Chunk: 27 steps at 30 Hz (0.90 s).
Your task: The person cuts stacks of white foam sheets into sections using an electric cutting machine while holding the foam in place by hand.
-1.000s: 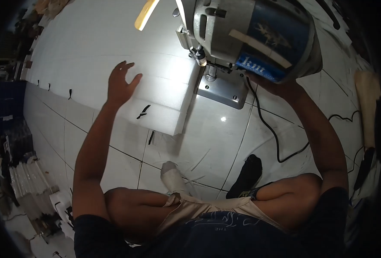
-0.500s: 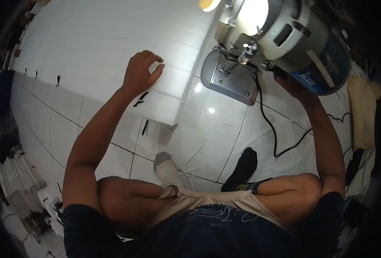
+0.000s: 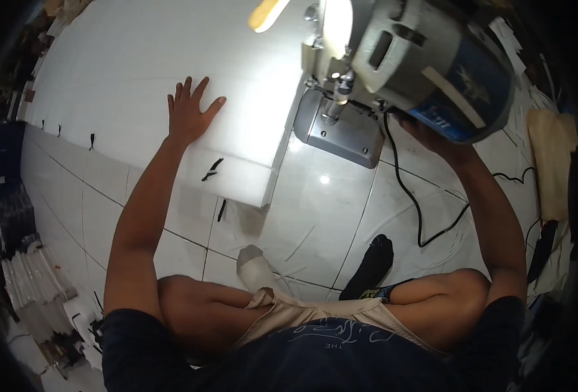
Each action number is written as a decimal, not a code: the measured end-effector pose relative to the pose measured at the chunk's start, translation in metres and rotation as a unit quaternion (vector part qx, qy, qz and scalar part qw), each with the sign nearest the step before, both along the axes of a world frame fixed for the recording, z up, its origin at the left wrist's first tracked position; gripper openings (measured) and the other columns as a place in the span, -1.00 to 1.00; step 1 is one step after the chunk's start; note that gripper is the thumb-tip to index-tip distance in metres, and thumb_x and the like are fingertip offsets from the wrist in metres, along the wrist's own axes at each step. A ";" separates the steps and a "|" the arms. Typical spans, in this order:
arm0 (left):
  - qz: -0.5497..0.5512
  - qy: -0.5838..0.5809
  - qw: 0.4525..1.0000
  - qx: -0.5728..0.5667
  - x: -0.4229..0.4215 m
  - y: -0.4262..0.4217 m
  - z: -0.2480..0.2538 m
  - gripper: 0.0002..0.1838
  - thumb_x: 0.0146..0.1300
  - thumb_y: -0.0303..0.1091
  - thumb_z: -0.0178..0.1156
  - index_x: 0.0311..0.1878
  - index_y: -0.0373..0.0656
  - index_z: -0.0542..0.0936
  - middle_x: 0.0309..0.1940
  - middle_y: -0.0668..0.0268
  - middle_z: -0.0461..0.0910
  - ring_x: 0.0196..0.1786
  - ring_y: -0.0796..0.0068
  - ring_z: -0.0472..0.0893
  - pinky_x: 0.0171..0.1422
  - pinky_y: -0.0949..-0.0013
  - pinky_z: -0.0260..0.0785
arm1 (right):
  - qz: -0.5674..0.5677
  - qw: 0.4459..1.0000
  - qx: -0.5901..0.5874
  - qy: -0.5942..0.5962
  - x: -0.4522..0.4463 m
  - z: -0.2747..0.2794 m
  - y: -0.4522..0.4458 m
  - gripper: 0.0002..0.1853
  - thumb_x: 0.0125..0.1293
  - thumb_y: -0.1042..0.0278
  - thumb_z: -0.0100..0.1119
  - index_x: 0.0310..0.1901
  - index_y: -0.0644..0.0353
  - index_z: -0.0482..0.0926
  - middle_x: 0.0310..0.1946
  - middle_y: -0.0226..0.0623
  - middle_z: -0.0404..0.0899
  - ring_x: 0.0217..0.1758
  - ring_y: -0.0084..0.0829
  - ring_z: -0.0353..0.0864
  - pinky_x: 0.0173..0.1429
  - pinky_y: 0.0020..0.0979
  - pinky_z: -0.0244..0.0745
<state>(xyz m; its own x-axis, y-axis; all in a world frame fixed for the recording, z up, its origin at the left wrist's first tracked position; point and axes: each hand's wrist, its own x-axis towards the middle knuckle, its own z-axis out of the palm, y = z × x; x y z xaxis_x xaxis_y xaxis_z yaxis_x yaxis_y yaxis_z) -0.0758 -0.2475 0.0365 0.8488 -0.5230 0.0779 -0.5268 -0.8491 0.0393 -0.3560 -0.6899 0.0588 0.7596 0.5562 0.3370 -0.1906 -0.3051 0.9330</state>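
A stack of white fabric (image 3: 106,72) lies on the tiled floor to the left, its front edge in front of my feet. My left hand (image 3: 192,116) presses flat on top of it with the fingers spread. On the right stands an electric cloth cutting machine (image 3: 374,72) with a lit lamp and a metal base plate (image 3: 341,137). Its base rests on the floor along the stack's right edge. My right hand (image 3: 436,138) grips the machine below its motor housing; the fingers are partly hidden behind it. A black clip-like piece (image 3: 213,169) sits at the stack's front edge.
A black power cord (image 3: 417,209) loops over the floor on the right. Thin white offcuts lie near my feet. Bundled material (image 3: 37,274) is piled at the left, and a beige cloth roll (image 3: 549,173) is at the right.
My left hand has gone from curled fingers to lying flat and spread on the fabric, a little further left. The cutting machine has shifted left to the stack's edge with my right hand.
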 end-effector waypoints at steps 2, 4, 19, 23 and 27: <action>0.008 0.041 0.998 -0.036 0.000 0.001 -0.006 -0.16 0.33 0.34 0.07 0.53 0.04 0.25 0.57 -0.09 0.01 0.62 -0.15 -0.08 0.64 -0.19 -0.31 | 0.006 0.985 0.130 0.112 0.004 0.007 0.010 -0.28 0.48 -0.30 -0.13 0.53 -0.15 0.07 0.48 -0.10 0.07 0.55 -0.08 0.13 0.50 0.08 0.23; 0.004 0.050 0.997 -0.052 0.001 0.001 -0.013 -0.14 0.33 0.33 0.07 0.54 0.01 0.22 0.56 -0.12 0.01 0.62 -0.17 -0.08 0.63 -0.21 -0.32 | -0.151 0.695 0.556 0.429 0.016 0.025 0.012 -0.31 0.51 -0.30 -0.25 0.54 -0.19 0.03 0.49 -0.08 0.04 0.57 -0.09 0.09 0.51 0.09 0.26; -0.081 -0.032 0.994 -0.065 0.005 -0.013 -0.013 -0.12 0.23 0.41 0.13 0.52 0.18 0.27 0.56 -0.07 0.04 0.61 -0.18 -0.05 0.63 -0.24 -0.31 | 0.184 0.634 0.660 0.359 0.039 0.043 0.033 -0.64 0.31 0.03 0.36 0.11 -0.15 0.67 0.14 -0.58 0.63 0.22 -0.60 0.56 0.39 -0.25 0.44; -0.056 0.004 0.997 -0.052 -0.003 -0.024 -0.027 -0.02 0.11 0.56 0.10 0.52 0.23 0.27 0.56 -0.03 0.04 0.63 -0.10 -0.08 0.65 -0.20 -0.37 | 0.203 0.693 0.618 0.310 0.051 0.056 0.051 -0.60 0.27 0.06 0.41 0.12 -0.10 0.66 0.09 -0.53 0.66 0.16 -0.55 0.63 0.29 -0.33 0.52; -0.059 -0.006 0.997 -0.055 -0.006 -0.023 -0.031 -0.09 0.17 0.44 0.17 0.52 0.23 0.27 0.55 -0.05 0.06 0.62 -0.09 -0.05 0.64 -0.20 -0.33 | 0.154 0.611 0.703 0.330 0.049 0.050 0.060 -0.62 0.34 0.06 0.35 0.12 -0.02 0.64 0.04 -0.48 0.67 0.15 -0.47 0.61 0.29 -0.30 0.46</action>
